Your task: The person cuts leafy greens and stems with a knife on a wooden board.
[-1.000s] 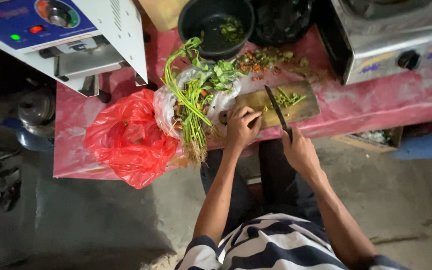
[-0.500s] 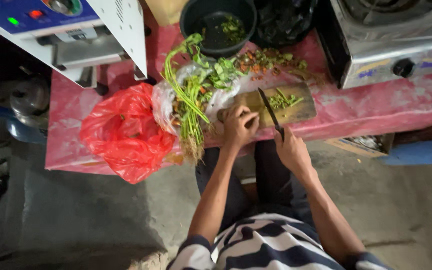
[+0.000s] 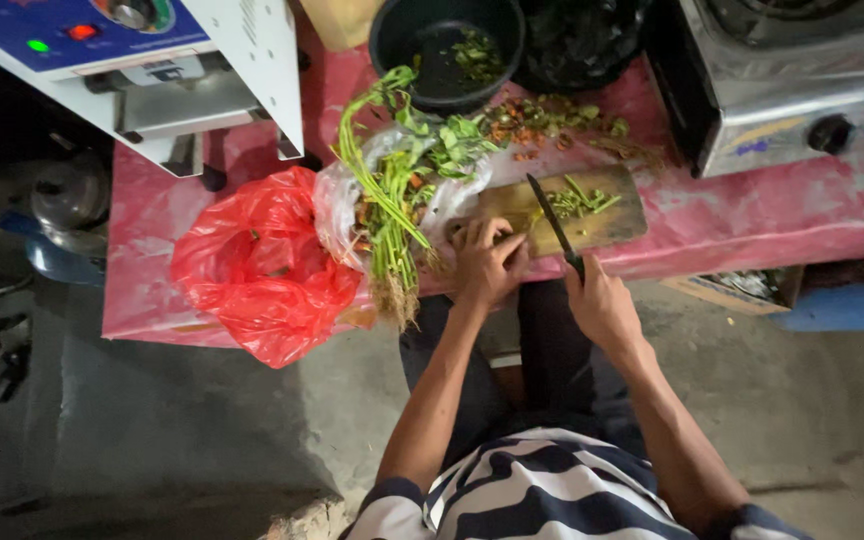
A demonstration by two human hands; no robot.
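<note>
My left hand (image 3: 490, 262) is bunched at the near left corner of a wooden cutting board (image 3: 612, 222), pinning down a small bundle of greens. My right hand (image 3: 597, 300) grips the handle of a dark knife (image 3: 553, 222), whose blade lies across the board beside my left fingers. Chopped green pieces (image 3: 584, 198) lie on the board to the right of the blade. A bunch of long-stemmed greens with roots (image 3: 392, 215) rests on a clear plastic bag just left of my left hand.
A red plastic bag (image 3: 257, 265) hangs over the pink table's (image 3: 782, 205) front edge. Behind the board stand a dark bowl with greens (image 3: 447, 45), a black bag (image 3: 577, 40), a steel gas stove (image 3: 802, 70) at right and a white machine (image 3: 152, 60) at left.
The view has shifted a little. The knife stays across the board next to my left hand, with both hands in nearly the same places.
</note>
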